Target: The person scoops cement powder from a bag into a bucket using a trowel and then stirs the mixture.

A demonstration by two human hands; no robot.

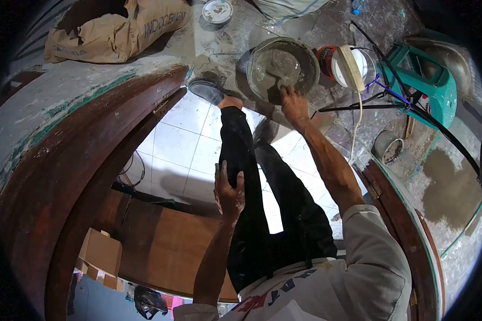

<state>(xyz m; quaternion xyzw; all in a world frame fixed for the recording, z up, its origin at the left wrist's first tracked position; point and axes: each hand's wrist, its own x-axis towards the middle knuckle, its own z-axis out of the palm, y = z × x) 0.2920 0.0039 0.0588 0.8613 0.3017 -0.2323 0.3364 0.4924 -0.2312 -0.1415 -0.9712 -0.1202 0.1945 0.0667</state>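
Observation:
A round bucket (254, 88) of wet grey mortar (300, 64) stands on the floor in front of me. At its near rim my right hand (294, 104) is closed, with the fingers pointing into the bucket. It grips what looks like a trowel (285, 69), coated in mortar and partly sunk in it; the handle is hidden by the fingers. My left hand (229, 193) rests by my left thigh, fingers spread and smeared with mortar, holding nothing.
A torn cement bag (155, 24) and a white lid (217, 12) lie beyond the doorway. Right of the bucket are a paint pail (334, 64), a power strip (350, 67), a green stool (442, 96) and a small pot (388, 148). Wooden door frames (91, 144) flank me.

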